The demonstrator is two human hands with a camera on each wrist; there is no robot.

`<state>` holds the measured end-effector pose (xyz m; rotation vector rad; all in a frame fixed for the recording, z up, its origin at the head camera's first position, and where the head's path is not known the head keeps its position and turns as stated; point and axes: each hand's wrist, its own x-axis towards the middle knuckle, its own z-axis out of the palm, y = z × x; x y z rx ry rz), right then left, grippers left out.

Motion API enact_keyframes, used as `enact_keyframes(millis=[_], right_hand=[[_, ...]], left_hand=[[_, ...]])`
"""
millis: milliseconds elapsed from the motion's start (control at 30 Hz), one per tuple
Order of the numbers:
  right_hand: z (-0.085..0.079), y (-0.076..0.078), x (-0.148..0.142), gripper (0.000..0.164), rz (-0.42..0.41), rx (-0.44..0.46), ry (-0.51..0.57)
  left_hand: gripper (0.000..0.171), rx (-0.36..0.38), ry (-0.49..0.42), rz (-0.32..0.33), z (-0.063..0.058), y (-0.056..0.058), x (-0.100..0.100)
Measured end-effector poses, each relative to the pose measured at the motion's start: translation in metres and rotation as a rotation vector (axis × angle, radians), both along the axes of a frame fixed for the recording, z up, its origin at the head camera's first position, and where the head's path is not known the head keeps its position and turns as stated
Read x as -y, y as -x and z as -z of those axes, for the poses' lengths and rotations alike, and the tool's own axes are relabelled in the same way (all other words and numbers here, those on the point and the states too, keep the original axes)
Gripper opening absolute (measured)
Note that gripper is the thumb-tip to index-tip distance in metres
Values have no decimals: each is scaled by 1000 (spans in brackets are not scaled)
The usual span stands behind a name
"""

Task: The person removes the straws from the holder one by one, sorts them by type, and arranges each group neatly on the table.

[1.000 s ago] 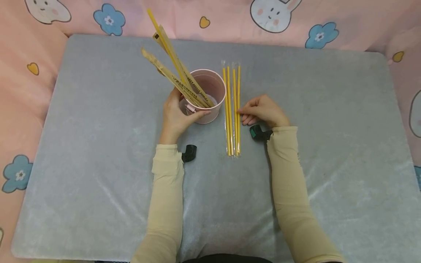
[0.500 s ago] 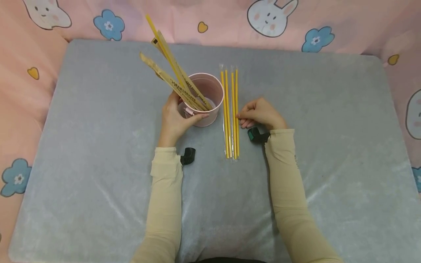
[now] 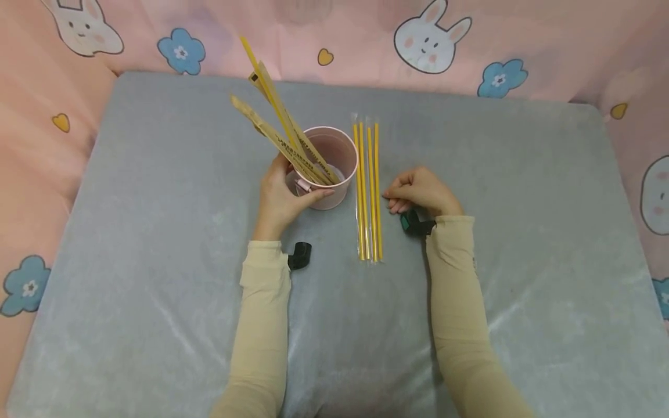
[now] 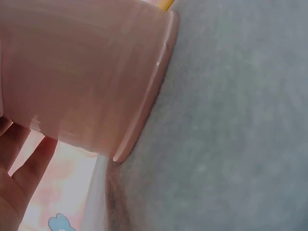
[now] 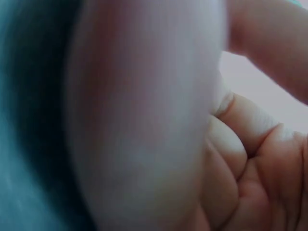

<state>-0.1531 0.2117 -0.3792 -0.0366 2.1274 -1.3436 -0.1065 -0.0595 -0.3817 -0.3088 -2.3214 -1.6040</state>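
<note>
In the head view my left hand [image 3: 282, 194] grips a small pink bucket [image 3: 333, 152] from its left side, thumb over the near rim. Long tan paper sleeves with dark print [image 3: 282, 144] and a yellow straw [image 3: 258, 69] lean out of it to the upper left. Several yellow straws [image 3: 376, 174] in clear wrappers lie side by side on the table right of the bucket. Just right of them is my right hand [image 3: 420, 190], fingers curled and fingertips slightly apart from the straws. The left wrist view shows the bucket wall [image 4: 86, 72]; the right wrist view shows curled fingers [image 5: 221, 159] holding nothing.
A grey cloth [image 3: 172, 232] covers the table. Behind it and at the sides hangs a pink curtain [image 3: 355, 35] with rabbits and blue flowers. Small black cameras [image 3: 300, 256] sit on both wrists, over beige sleeves.
My right hand's fingertips have come slightly away from the outermost straw to the right. The bucket stays in my left hand's grip; the head view has shifted a little.
</note>
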Motion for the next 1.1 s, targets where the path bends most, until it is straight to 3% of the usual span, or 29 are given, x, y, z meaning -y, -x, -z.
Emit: enact_keyframes(millis=[200,433,800,1100], right_hand=[[-1,-3,8,25,22,-12,-48],[0,-2,13,25,-12,-55,-82],[-1,-3,6,25,-79,-58,-29],[-4,-5,4,26,-16,-82,76]], left_hand=[[82,7,-5,3,0,-2,-1],[83,6,1,0,-1,-2,-1],[81,22,-5,2,0,-3,-1],[82,34,6,2,-2,-4,-1]])
